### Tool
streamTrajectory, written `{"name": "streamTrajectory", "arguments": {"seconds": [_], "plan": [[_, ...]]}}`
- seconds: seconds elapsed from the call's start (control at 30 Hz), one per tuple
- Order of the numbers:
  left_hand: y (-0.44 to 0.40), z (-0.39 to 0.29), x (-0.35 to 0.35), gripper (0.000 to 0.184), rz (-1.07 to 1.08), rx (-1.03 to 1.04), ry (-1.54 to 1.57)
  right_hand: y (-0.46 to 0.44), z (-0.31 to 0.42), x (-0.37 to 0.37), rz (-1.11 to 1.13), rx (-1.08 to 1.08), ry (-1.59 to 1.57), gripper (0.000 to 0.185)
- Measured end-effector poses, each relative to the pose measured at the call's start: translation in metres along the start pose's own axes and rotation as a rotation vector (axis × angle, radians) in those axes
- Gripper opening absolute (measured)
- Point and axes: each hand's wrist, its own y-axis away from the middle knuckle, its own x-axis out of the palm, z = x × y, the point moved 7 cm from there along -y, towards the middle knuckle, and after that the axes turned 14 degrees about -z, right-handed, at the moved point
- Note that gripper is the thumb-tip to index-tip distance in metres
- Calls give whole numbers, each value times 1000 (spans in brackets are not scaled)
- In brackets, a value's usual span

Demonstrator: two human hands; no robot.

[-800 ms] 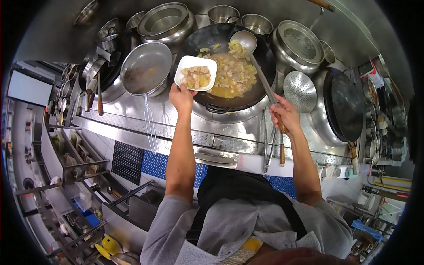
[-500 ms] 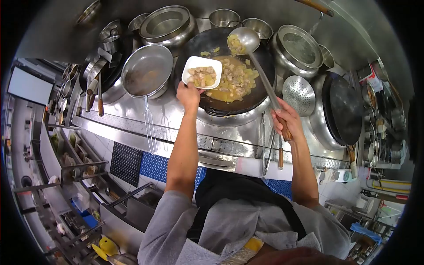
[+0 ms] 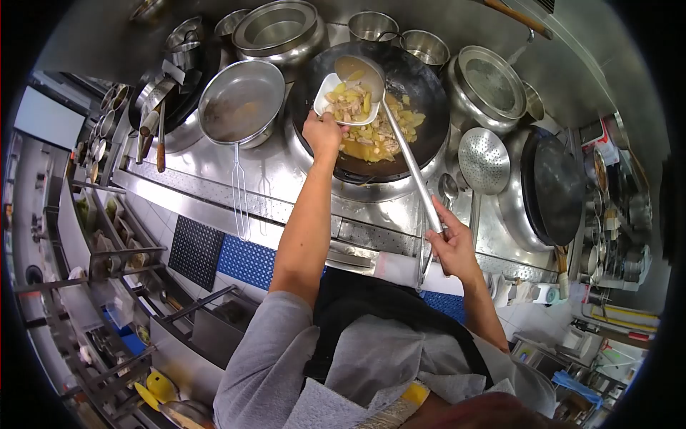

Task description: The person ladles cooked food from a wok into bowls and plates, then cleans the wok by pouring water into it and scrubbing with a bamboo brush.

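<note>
My left hand grips the near left edge of a white square bowl, held over the left part of a dark wok. Pale chunks of meat and yellow-green pieces fill the bowl. My right hand is closed round the long handle of a steel ladle. The ladle's head is tipped over the bowl's far right side, with food pieces showing under its rim. More of the same stew lies in the wok beneath the bowl.
A round strainer with a wire handle rests left of the wok. To the right lie a perforated skimmer and a second dark wok. Steel pots line the back, another lidded pot stands back right.
The ladle has swung from the wok's far side to the bowl and tipped over it. My left hand has shifted the bowl slightly right. The bowl looks fuller; my right hand is lower.
</note>
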Motion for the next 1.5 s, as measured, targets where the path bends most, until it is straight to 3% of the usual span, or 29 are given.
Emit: {"name": "streamTrajectory", "arguments": {"seconds": [0.2, 0.43, 0.7, 0.9, 1.0, 1.1, 1.4, 1.5], "plan": [[1, 21, 4, 27, 26, -77, 44, -8, 13, -11, 20, -12, -5, 69], [-6, 21, -8, 23, 27, -114, 133, -58, -5, -15, 13, 88, -388, 63], [-37, -2, -59, 24, -85, 17, 186, -130, -49, -23, -156, -187, 288, 64], [-39, -5, -81, 27, -99, 22, 164, -133, -67, -2, 58, 103, -153, 65], [-34, -5, -83, 27, -85, 40, 196, -126, -58, -3, 113, 268, -422, 65], [-33, -1, -81, 26, -81, 51, 170, -116, -38, -4, 96, 288, -479, 64], [-20, 6, -44, 24, -114, 34, 19, -52, 48, -13, 113, 81, -349, 62], [-9, 2, -30, 24, -83, -27, 128, -26, 47, -9, 66, 39, -263, 63]]}}
